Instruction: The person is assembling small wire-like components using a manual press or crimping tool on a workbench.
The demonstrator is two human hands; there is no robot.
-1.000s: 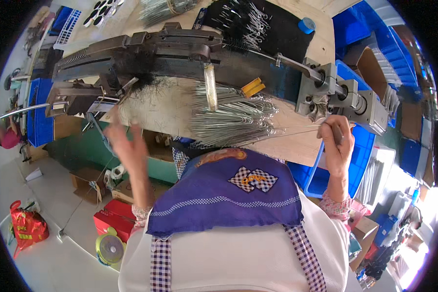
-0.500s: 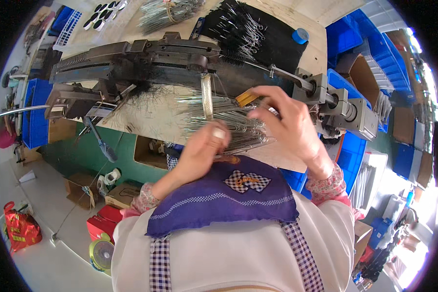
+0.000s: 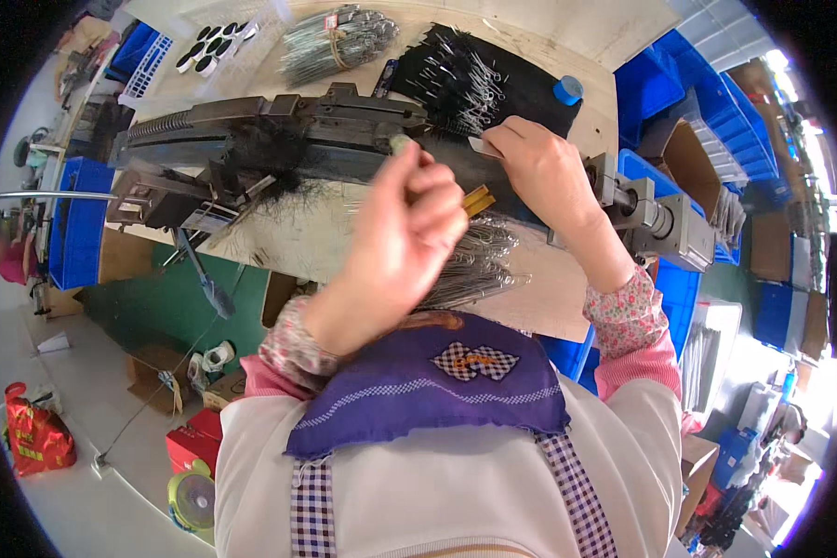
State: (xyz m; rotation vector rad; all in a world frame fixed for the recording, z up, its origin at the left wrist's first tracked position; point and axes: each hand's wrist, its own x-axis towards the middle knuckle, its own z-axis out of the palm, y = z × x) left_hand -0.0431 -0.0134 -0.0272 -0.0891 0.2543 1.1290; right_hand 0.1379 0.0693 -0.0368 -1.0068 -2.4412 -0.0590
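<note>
My left hand (image 3: 402, 232) is raised over the bench, fingers curled in and thumb extended up to a round knob on a long dark metal machine (image 3: 325, 135). Whatever lies inside its curled fingers is hidden. Farther right, my right hand (image 3: 544, 172) is closed at the machine's rod line, with a small pale flat piece (image 3: 482, 146) at its fingertips. Its kind is unclear. A bundle of thin twisted wires (image 3: 479, 256) lies on the bench below the hands, and a yellow block (image 3: 477, 200) sits above it.
Finished wire brushes with looped ends (image 3: 479, 88) lie on a black cloth beside a blue tape roll (image 3: 568, 90). Another tied wire bundle (image 3: 339, 42) is at the back. A metal chuck (image 3: 665, 219) stands right; black bristles (image 3: 270, 163) cling to the machine's left part.
My left hand has risen from the pale lever's lower end toward its pivot, and the lever no longer shows. My right hand has moved up from the wires to the rod line.
</note>
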